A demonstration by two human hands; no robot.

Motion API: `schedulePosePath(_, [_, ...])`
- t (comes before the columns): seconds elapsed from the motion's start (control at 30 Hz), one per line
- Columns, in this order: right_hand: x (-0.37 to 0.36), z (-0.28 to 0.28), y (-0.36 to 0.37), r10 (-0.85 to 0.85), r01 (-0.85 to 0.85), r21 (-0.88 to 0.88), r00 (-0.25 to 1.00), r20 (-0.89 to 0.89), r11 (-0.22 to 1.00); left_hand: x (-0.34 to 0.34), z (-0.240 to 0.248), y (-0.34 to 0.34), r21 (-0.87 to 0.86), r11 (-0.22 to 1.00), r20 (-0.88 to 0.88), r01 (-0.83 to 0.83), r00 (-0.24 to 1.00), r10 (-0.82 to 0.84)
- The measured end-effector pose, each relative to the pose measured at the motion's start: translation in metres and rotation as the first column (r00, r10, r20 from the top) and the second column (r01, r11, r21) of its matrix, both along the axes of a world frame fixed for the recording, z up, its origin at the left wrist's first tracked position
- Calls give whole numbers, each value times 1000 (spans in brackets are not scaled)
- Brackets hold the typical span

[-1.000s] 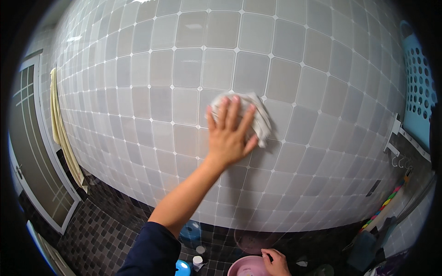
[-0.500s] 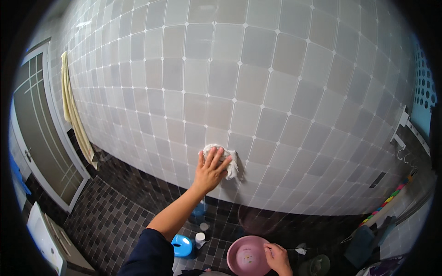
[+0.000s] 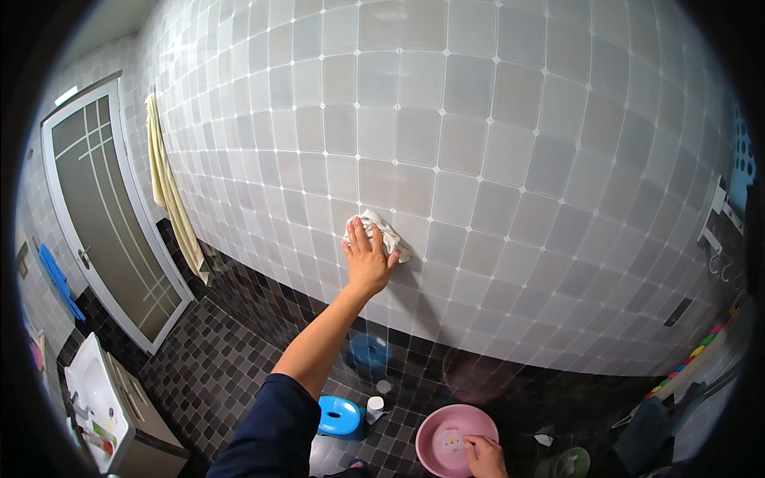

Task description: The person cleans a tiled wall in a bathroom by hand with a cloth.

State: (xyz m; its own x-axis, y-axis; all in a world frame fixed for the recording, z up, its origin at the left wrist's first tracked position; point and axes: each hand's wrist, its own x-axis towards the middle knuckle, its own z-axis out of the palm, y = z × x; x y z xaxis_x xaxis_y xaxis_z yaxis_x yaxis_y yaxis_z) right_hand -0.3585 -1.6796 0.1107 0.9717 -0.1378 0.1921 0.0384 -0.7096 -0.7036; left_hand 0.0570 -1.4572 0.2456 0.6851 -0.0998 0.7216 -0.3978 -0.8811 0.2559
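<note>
My left hand presses a crumpled white cloth against the tiled wall, its fingers spread over the cloth. The cloth shows above the fingers and to their right. Low on the right, my right hand overlaps the lower right part of a pink basin in view. Its fingers are slightly bent and apart, with nothing visible in them. Whether it touches the basin's rim I cannot tell. Inside the basin is a small printed picture.
A blue plastic stool and a small white container stand on the dark tiled floor. Left are a white sink, a glazed door and a hanging yellow towel. A hook rack is fixed at right.
My left hand and the cloth have moved up the wall. The view has shifted, bringing more of the sink and door in. My right hand's fingers look less curled.
</note>
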Motion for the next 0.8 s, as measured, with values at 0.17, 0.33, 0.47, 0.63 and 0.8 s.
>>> schedulePosePath(0.17, [-11, 3, 5, -122, 123, -55, 992, 14, 991, 19, 0, -1, -54, 998, 69, -22, 997, 26])
schedulePosePath(0.33, [5, 17, 39, -213, 213, -9, 977, -14, 977, 32, 26, 37, 157, 985, 126, 68, 988, -88])
schedulePosePath(0.47, [53, 7, 103, -223, 223, 34, 975, 21, 974, 64, 35, 86, 295, 952, 344, 80, 921, -184])
schedulePosePath(0.63, [128, -2, 212, -96, 91, 106, 994, 45, 990, 120, 33, 172, 267, 962, 308, 51, 942, -135])
schedulePosePath(0.8, [151, -5, 272, -31, 33, 141, 999, -21, 989, 170, 4, 284, 101, 981, 132, -163, 980, 149])
